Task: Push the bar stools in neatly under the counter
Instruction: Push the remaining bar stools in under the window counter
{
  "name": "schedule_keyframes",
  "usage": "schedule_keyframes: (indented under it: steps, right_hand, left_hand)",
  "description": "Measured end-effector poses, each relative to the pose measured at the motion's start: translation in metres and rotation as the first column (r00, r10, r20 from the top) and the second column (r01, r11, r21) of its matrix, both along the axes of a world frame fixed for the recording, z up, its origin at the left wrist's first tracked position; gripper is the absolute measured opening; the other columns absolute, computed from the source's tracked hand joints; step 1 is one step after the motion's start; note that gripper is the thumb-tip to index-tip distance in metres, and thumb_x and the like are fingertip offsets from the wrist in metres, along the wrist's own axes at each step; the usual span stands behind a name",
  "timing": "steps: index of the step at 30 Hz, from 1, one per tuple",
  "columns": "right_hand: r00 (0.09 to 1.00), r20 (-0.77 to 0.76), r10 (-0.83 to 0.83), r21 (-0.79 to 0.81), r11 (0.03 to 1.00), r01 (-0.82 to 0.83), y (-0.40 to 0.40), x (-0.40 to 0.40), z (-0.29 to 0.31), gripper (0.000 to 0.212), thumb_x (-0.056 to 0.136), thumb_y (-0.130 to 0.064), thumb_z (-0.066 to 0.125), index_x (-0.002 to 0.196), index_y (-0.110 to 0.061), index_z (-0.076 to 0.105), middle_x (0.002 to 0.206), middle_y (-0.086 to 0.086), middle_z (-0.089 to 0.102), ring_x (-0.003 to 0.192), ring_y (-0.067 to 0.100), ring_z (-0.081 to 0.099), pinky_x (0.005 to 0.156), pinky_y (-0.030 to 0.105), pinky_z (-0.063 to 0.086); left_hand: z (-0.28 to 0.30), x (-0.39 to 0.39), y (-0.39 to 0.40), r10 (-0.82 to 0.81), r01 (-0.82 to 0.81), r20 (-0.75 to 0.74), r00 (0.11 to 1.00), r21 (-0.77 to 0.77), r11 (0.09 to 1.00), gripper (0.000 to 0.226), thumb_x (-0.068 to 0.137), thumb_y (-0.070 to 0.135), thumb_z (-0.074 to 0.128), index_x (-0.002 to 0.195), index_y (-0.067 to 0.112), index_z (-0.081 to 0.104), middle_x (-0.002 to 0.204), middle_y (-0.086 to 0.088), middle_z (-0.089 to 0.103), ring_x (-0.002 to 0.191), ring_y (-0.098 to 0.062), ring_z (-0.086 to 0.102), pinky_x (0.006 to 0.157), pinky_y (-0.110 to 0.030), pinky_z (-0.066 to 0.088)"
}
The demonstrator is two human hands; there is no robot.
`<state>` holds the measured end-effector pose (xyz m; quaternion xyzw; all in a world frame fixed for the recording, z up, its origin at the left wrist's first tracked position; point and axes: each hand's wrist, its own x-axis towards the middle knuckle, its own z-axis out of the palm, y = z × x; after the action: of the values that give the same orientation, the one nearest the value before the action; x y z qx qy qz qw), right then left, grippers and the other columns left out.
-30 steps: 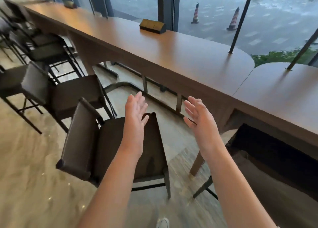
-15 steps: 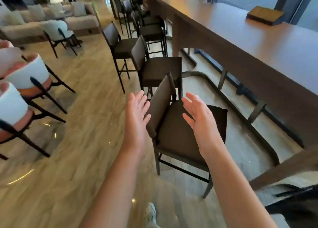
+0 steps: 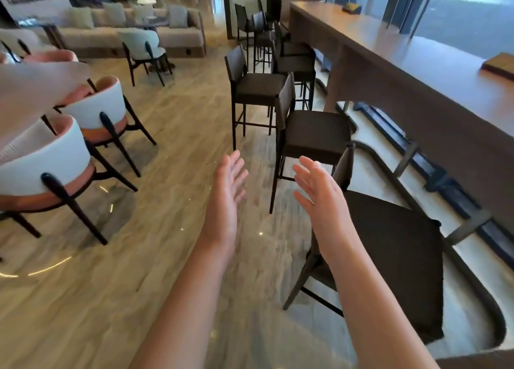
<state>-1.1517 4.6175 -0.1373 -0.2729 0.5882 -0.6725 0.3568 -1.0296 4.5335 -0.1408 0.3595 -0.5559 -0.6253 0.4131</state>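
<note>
- Head view: the left hand (image 3: 226,193) and the right hand (image 3: 319,194) are both raised in front of the person, palms turned toward each other, fingers straight and spread; each grip is wide and holds nothing.
- The nearest bar stool (image 3: 395,257) stands at lower right with its dark seat facing the table (image 3: 417,71); its low backrest shows just beyond the right hand, and whether the hand touches it cannot be told.
- A second bar stool (image 3: 314,132) stands past the hands, out from the table edge, its seat in the open.
- A third bar stool (image 3: 256,87) stands further out on the wooden floor (image 3: 97,299), well apart from the table.
- More stools (image 3: 292,59) line the table farther back.
- White and orange armchairs (image 3: 50,160) fill the left side, with a sofa (image 3: 133,34) behind.
</note>
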Motion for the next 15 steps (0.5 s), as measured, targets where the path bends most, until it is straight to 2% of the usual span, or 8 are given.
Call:
schedule_keyframes:
  steps: [3,7,15]
  right_hand:
    - [1.000,0.012,-0.004,0.012,1.000,0.004,-0.033,0.021,-0.007,0.041,0.106,-0.041,0.036,0.142,-0.029,0.050,0.141,-0.008,0.056,0.133,0.007,0.049,0.113,0.031,0.039]
    - [1.000,0.019,-0.023,0.022,0.999,0.023,-0.066,0.028,-0.013,0.041,0.107,-0.040,0.036,0.142,-0.027,0.052,0.140,-0.007,0.056,0.133,0.009,0.049,0.112,0.032,0.039]
    - [0.995,0.071,-0.063,0.061,0.996,0.058,-0.139,-0.015,-0.034,0.043,0.105,-0.045,0.038,0.141,-0.029,0.052,0.138,-0.010,0.058,0.129,0.005,0.052,0.112,0.032,0.040]
  left_hand:
    - [-0.001,0.018,-0.032,0.010,-0.010,-0.001,1.000,0.030,1.000,0.073,0.092,0.068,0.024,0.153,0.031,0.040,0.154,0.011,0.047,0.133,-0.001,0.050,0.114,-0.033,0.036]
    - [-0.007,0.025,-0.065,-0.009,0.009,-0.003,1.000,0.050,0.999,0.060,0.105,0.057,0.019,0.154,0.029,0.039,0.155,0.009,0.046,0.134,-0.004,0.050,0.118,-0.040,0.034]
    - [-0.024,-0.014,-0.136,-0.049,0.046,0.044,0.998,0.075,0.996,0.064,0.102,0.063,0.019,0.153,0.030,0.038,0.154,0.010,0.047,0.134,-0.003,0.050,0.118,-0.039,0.034]
